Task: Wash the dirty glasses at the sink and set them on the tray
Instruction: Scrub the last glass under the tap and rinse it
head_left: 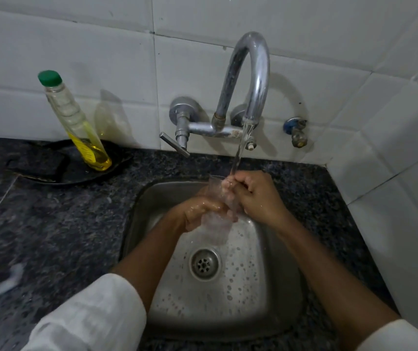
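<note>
Left hand [200, 211]: wet, its fingers curl around the lower part of the glass [219, 211] and grip it over the sink [273, 249].
Right hand [253, 196]: curled at the upper part of the glass, near the rim; some fingertips [228, 184] seem to go inside the mouth, but the blur does not let me be sure.
Glass: clear, held between both hands, tilted, its mouth toward 12 o'clock under the water stream [239, 150]; it is above the basin, at 12 o'clock from the drain [205, 264].
Sleeves: white, pushed up on both forearms, at 7 and 5 o'clock of the view.
Counter [51, 236]: dark speckled stone around the sink; a pale blurred patch lies on it at 8 o'clock.
Soap bottle [76, 122]: clear with green cap, yellow liquid in the lower part, leaning against the tiled wall [101, 59] at 10 o'clock from the sink; it stands on a dark dish [71, 173].
Dark pad [38, 162]: lies on the same dish, just beside the bottle at its 9 o'clock.
Sink: steel, with many water drops on the bottom.
Tap [251, 72]: chrome, curved, fixed on the wall at 12 o'clock; water is running from it.
Small valve [295, 131]: on the wall at 3 o'clock from the tap.
</note>
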